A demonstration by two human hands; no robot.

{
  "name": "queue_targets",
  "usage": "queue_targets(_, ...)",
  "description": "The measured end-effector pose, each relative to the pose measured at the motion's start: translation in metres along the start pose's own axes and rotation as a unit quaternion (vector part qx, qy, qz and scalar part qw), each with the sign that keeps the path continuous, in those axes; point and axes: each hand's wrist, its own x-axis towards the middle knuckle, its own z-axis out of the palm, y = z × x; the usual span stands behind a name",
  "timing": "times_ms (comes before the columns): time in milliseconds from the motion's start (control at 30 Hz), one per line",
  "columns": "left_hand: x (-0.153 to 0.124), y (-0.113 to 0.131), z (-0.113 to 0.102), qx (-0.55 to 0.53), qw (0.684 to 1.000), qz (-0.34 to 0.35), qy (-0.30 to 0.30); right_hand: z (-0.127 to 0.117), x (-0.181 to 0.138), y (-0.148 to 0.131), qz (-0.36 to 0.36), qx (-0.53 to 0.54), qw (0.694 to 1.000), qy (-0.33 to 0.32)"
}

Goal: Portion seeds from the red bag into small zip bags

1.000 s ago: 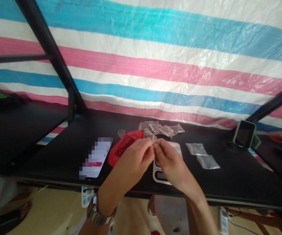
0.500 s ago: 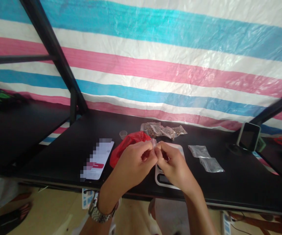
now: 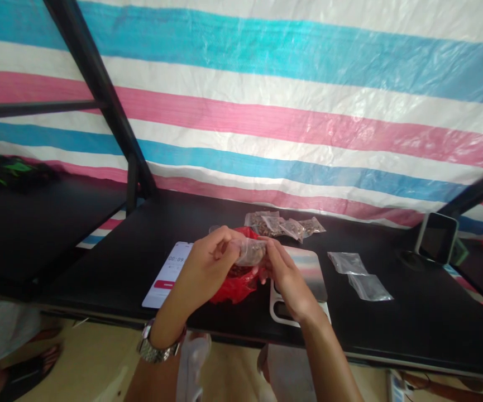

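Observation:
Between my hands is a small clear plastic bag [image 3: 251,251], stretched sideways above the red plastic bag. My left hand [image 3: 207,267] pinches its left end, and my right hand [image 3: 282,272] grips the right end with thumb and fingers. Below them, the crumpled red plastic bag [image 3: 235,290] lies open with brown bits inside, partly hidden by my hands. A white kitchen scale [image 3: 306,273] with a shiny plate sits under and beside my right hand. Two flat clear zip bags [image 3: 370,287] lie to the right of the scale.
Several clear bags of brown dried bits [image 3: 287,226] lie behind the hands. A phone with a timer [image 3: 163,279] is on the left of the black table [image 3: 392,329]. A white-framed device [image 3: 436,237] stands at right. Another person's sandalled foot [image 3: 36,365] shows lower left.
My hands have moved apart from a tight pinch, with the clear bag now spread between them. My left hand shifted left; more of the scale and the red bag's contents shows.

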Motion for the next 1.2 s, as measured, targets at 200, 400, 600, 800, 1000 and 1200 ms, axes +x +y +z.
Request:
queue_targets(200,0.0,-0.029,-0.023,0.16,0.987,-0.005,-0.03,0.0,0.015,0.01,-0.063,-0.003,0.996,0.055)
queue_targets(400,-0.004,-0.042,-0.031,0.262,0.965,0.03,-0.011,0.008,0.02,0.008,-0.169,-0.261,0.945,0.105)
queue_targets(600,-0.005,-0.036,-0.012,0.151,0.98,-0.007,-0.13,0.03,0.018,-0.002,-0.234,-0.274,0.932,0.034)
queue_targets(800,-0.002,-0.036,-0.02,0.116,0.987,-0.045,-0.104,0.019,0.02,-0.001,-0.243,-0.241,0.937,0.065)
queue_targets(1000,-0.003,-0.035,-0.024,0.072,0.987,-0.067,-0.128,0.012,0.024,0.005,-0.186,-0.209,0.959,0.049)
queue_targets(1200,-0.004,-0.041,-0.034,0.073,0.99,-0.064,-0.098,0.014,0.014,-0.007,-0.177,-0.203,0.961,0.065)
